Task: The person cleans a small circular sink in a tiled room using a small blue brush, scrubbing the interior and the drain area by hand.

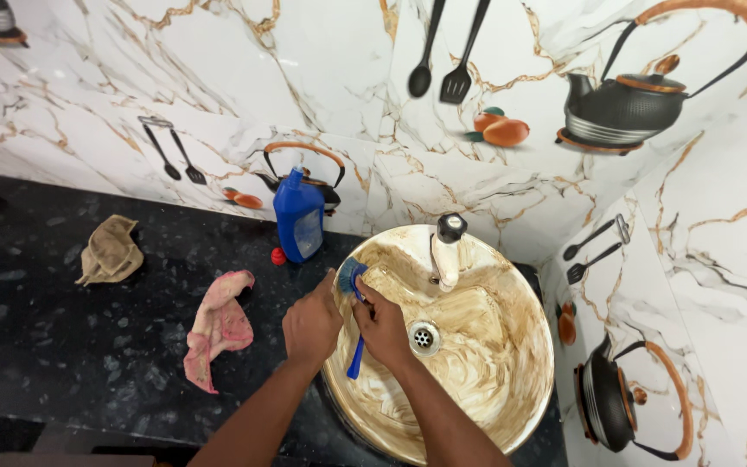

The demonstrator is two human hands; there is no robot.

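A round beige-and-brown marbled basin [512,372] sits in a black speckled counter [36,329]. Over the basin's left rim, my left hand [310,327] and my right hand [384,324] are side by side, both wrapped around a blue scrub brush [352,281]. Its bristle head presses on the inner wall near the rim, and its blue handle pokes out below my hands. The drain [424,337] lies just right of my right hand. A tap [447,251] with a black knob stands at the basin's back.
A blue bottle [299,216] stands against the wall behind the basin, its red cap [278,256] beside it. A pink cloth [218,327] lies left of my hands and a tan cloth [110,251] farther left. Marble-patterned wall tiles rise behind and to the right.
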